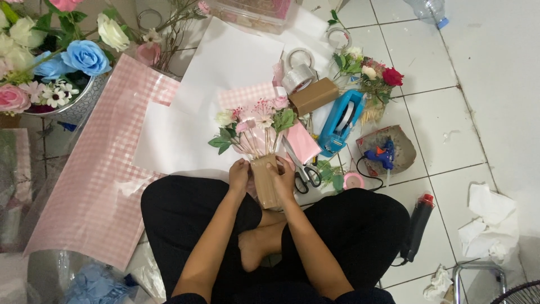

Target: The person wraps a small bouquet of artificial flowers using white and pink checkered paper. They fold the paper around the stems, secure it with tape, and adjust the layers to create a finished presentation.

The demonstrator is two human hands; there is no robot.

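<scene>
Both hands are wrapped around the brown paper-wrapped stem bundle (265, 181) of a small bouquet (256, 121), left hand (238, 175) on one side and right hand (283, 179) on the other, fingers curled snug, probably to keep the wrap tight while the blooms fan out away from the lap. Forearms angle in from the crossed legs, wrists bent down. Just right of the bundle lie scissors (301, 169), and further right a blue tape dispenser (341, 123) and glue gun (381, 156).

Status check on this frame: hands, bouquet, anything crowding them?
Left hand and right hand both grip the brown-wrapped bouquet stem. Flowers lie over white paper. Scissors close beside right hand.
</scene>
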